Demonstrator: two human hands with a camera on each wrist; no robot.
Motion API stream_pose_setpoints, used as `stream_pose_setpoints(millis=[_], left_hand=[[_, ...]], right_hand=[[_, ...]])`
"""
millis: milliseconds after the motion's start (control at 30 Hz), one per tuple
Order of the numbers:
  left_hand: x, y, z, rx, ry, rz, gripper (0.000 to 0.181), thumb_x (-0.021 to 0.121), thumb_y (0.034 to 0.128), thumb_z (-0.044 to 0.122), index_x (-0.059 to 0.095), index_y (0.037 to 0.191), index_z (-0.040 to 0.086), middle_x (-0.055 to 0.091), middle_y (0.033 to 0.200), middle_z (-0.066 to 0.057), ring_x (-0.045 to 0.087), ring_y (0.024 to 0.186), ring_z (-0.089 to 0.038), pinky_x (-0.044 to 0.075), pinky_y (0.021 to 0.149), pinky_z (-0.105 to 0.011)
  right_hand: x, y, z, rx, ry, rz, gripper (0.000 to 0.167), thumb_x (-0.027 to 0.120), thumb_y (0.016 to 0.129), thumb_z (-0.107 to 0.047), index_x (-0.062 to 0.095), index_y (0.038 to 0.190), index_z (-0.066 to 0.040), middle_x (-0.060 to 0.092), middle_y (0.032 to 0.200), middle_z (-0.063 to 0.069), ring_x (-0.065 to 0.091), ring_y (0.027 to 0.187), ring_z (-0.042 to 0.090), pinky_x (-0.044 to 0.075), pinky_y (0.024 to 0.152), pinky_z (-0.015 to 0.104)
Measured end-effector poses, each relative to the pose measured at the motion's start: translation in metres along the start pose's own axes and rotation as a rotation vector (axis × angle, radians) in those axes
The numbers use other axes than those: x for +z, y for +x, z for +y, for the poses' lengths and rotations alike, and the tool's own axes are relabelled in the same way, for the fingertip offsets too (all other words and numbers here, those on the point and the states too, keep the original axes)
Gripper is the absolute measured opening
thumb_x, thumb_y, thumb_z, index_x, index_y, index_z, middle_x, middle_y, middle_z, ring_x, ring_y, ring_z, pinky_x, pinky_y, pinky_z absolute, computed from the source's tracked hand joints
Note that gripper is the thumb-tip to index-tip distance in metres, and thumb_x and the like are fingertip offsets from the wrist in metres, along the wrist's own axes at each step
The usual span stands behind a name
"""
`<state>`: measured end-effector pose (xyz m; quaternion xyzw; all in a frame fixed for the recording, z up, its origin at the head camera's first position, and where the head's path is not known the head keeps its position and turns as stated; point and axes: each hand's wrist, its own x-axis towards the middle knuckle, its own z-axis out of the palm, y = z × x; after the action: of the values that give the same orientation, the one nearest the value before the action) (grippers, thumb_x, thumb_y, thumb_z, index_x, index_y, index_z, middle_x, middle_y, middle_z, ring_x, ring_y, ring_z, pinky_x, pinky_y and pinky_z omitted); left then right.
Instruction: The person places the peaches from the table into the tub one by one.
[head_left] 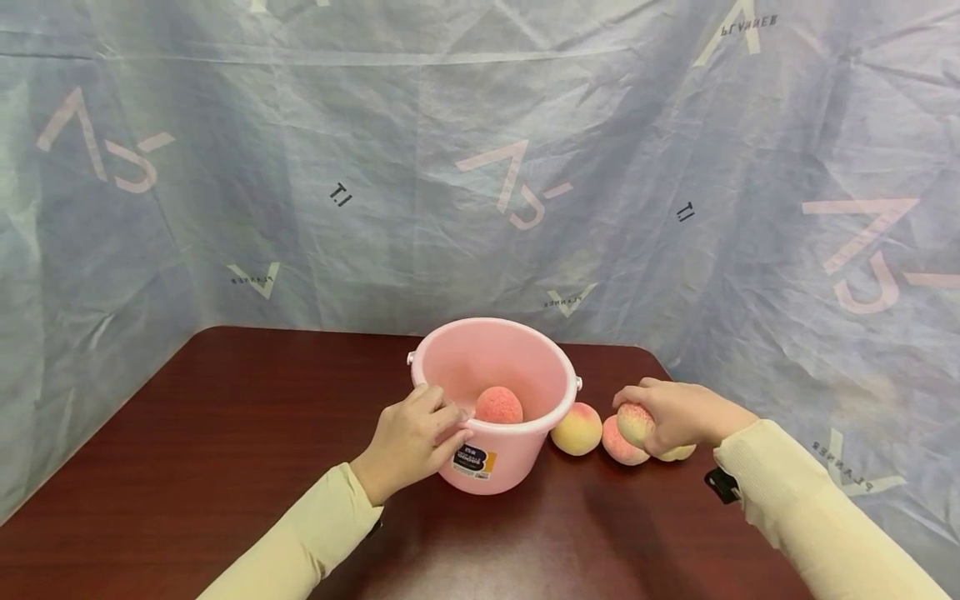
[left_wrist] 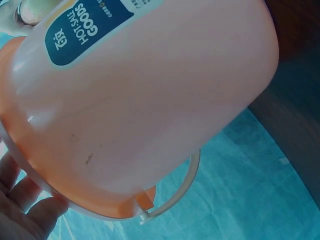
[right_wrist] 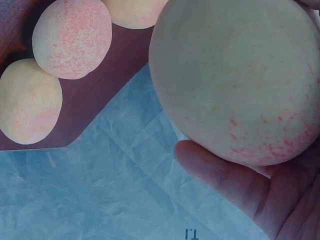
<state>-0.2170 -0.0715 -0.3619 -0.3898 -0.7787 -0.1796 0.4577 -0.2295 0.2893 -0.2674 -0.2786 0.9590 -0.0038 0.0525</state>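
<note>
My L hand (head_left: 417, 437) is pinching the pink bucket (head_left: 521, 454) at its near L edge, thumb outside & fingers over the lip; my R hand (head_left: 681, 408) has thumb & fingers curled round a peach (head_left: 634, 423), well to the R of the bucket. One reddish ball (head_left: 499, 406), prob. another peach, sits inside, toward the near wall. On the table (head_left: 262, 417) there's a yellow peach (head_left: 577, 429) just R of the bucket, a redder peach (head_left: 624, 442) next to it & a third peach (head_left: 678, 453) mostly hidden under my R hand. Can't tell if the one I'm holding touches any of them, so I'd say best lift it straight up w/ a bit of clearance b4 going sideways; round stuff like this would prob. roll if nudged. Grip looks OK: thumb one side, fingers round the other, no need to squeeze, esp. as the skin might mark. L side: light hold on the rim should do, steadying not pulling, b/c tugging toward me could tip the bucket. If I bring the peach over the opening, I'd cross high over the R edge, mind the handle lug (head_left: 579, 383) there, then lower it beside the one inside & let go low, so nothing bounces.
</note>
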Motion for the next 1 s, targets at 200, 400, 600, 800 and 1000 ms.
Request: stream_pose_setpoints(millis=[200,400,600,800,1000], left_hand=[[0.002,0.001,0.0,0.016,-0.008,0.003,0.019,0.068,0.0883,0.034,0.07,0.084,0.015,0.048,0.076,0.0,0.048,0.066,-0.014,0.044,0.046,-0.024],[0.0,0.0,0.0,0.013,-0.02,-0.015,0.033,0.054,0.0959,0.042,0.069,0.083,0.016,0.048,0.076,0.001,0.047,0.065,-0.014,0.044,0.046,-0.025],[-0.004,0.002,0.0,-0.004,-0.027,-0.038,0.023,0.066,0.0897,0.037,0.07,0.084,0.015,0.048,0.077,0.0,0.047,0.066,-0.014,0.044,0.046,-0.025],[-0.005,0.002,0.001,-0.024,-0.022,-0.062,0.017,0.073,0.0833,0.032,0.07,0.085,0.015,0.047,0.076,0.0,0.047,0.066,-0.014,0.044,0.046,-0.024],[-0.004,0.001,0.002,-0.027,-0.014,-0.058,0.016,0.072,0.0837,0.032,0.07,0.085,0.016,0.046,0.076,0.0,0.047,0.066,-0.014,0.044,0.047,-0.025]], right_hand=[[-0.004,-0.002,0.002,-0.001,-0.014,0.01,0.053,0.07,0.062,-0.012,0.061,0.114,-0.018,0.055,0.098,-0.002,0.054,0.075,0.012,0.045,0.062,0.035],[-0.011,0.0,0.0,-0.009,-0.039,0.0,0.053,0.07,0.062,-0.011,0.061,0.114,-0.017,0.054,0.097,-0.002,0.053,0.074,0.012,0.044,0.06,0.035],[-0.019,0.002,-0.004,-0.012,-0.063,-0.011,0.051,0.071,0.066,-0.014,0.061,0.116,-0.017,0.055,0.098,0.0,0.053,0.074,0.013,0.044,0.06,0.036],[-0.021,0.002,-0.007,-0.047,-0.087,0.074,0.052,0.072,0.063,-0.015,0.062,0.114,-0.018,0.057,0.1,-0.001,0.055,0.076,0.013,0.045,0.061,0.037],[-0.022,0.001,-0.01,-0.084,-0.113,0.201,0.051,0.076,0.064,-0.018,0.063,0.113,-0.017,0.059,0.105,-0.001,0.059,0.082,0.016,0.047,0.064,0.039]])
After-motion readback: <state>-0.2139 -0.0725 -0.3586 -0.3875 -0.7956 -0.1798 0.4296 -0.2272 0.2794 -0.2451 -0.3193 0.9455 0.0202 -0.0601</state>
